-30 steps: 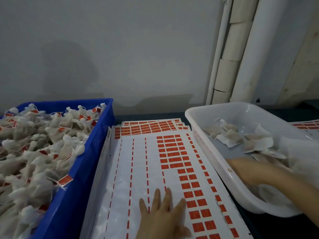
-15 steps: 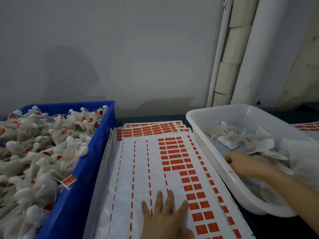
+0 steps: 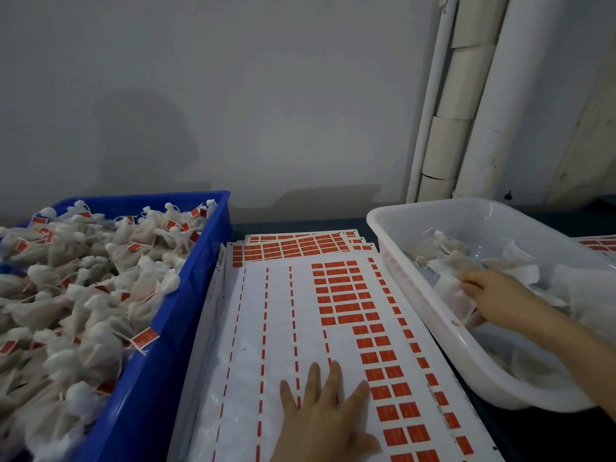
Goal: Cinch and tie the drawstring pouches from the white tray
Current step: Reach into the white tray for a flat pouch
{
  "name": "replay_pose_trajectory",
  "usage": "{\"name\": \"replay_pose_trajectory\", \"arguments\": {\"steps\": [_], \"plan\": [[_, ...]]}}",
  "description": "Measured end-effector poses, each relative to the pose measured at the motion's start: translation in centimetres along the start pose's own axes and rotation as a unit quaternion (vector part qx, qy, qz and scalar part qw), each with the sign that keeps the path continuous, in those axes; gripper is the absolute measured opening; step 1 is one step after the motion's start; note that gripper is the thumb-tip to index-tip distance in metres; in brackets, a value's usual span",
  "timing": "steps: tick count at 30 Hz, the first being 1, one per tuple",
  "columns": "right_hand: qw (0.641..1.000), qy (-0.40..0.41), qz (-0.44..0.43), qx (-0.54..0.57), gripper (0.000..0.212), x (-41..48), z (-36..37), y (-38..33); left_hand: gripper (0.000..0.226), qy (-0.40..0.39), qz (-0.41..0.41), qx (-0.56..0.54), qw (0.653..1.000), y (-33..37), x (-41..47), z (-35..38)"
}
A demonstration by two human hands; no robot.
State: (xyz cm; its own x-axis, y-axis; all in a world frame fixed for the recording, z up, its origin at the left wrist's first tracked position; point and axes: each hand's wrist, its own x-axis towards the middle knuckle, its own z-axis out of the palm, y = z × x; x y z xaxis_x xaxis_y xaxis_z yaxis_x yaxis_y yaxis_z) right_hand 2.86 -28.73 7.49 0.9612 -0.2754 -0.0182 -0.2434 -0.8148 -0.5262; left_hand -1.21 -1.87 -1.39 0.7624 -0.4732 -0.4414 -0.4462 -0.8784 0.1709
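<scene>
The right hand (image 3: 500, 301) reaches into the white tray (image 3: 433, 215) and grips a flat, pale pouch (image 3: 455, 300). Its fingers curl over the pouch's upper edge and its thumb sits under the lower edge, close to the tray's left wall. More loose pouches (image 3: 443, 248) lie scattered across the tray floor beyond the hand, toward the tray's far side, and others show under the forearm at the near end. Whether their strings are drawn cannot be told.

The left hand (image 3: 325, 421) holds nothing. It rests palm down with straight, slightly spread fingers on the label sheet (image 3: 266, 328), near the front edge of the counter (image 3: 300, 225). This sheet is white with rows of red rectangular labels on its right half and thin red dashed columns on its left half. It fills the middle of the counter, and further sheets (image 3: 293, 245) of red labels stick out from under it toward the back edge.

The white tray stands at the right side of the counter, just beside the label sheet. A blue crate (image 3: 200, 295) stands at the left side, touching the sheet's left border. It is heaped to the rim with tied pouches (image 3: 83, 278), bunched at the neck and carrying small red tags. White pipes (image 3: 480, 128) run up the grey wall (image 3: 266, 95) behind the tray.
</scene>
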Motion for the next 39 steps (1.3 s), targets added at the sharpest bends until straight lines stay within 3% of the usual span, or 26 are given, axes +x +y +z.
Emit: {"name": "replay_pose_trajectory", "arguments": {"steps": [5, 8, 16, 20, 26, 30, 34, 39], "plan": [[0.999, 0.035, -0.017, 0.027, 0.033, -0.1, -1.1, -0.3, 0.075, -0.024, 0.009, 0.003, 1.0, -0.6, -0.1, -0.5], [0.998, 0.053, -0.022, 0.006, 0.024, 0.0, -2.5, -0.4, 0.066, -0.019, 0.012, 0.006, 1.0, -0.8, -0.2, -1.8], [0.99, 0.136, -0.035, -0.027, 0.02, 0.2, -6.6, -2.6, 0.044, 0.173, 0.003, -0.139, 0.975, -2.4, 0.3, -6.1], [0.989, 0.099, -0.008, -0.112, 0.024, 0.3, -6.4, -3.2, 0.033, 0.237, 0.022, -0.197, 0.951, -3.4, 1.5, -5.9], [0.988, 0.097, -0.009, -0.123, 0.028, 0.1, -4.7, -2.1, 0.028, 0.251, 0.003, -0.282, 0.926, -4.2, 2.4, -3.7], [0.98, 0.16, -0.023, -0.116, 0.029, 0.3, -5.4, -3.1, 0.027, 0.289, 0.009, -0.328, 0.899, -4.6, 2.5, -4.1], [0.971, 0.193, -0.127, -0.057, 0.027, -0.3, -6.4, -6.1, 0.029, 0.321, 0.025, -0.318, 0.892, -5.2, 2.8, -5.8], [0.954, 0.14, -0.262, 0.021, 0.028, -2.2, -4.2, -11.5, 0.029, 0.325, 0.072, -0.385, 0.861, -5.4, 2.7, -9.1]]}}
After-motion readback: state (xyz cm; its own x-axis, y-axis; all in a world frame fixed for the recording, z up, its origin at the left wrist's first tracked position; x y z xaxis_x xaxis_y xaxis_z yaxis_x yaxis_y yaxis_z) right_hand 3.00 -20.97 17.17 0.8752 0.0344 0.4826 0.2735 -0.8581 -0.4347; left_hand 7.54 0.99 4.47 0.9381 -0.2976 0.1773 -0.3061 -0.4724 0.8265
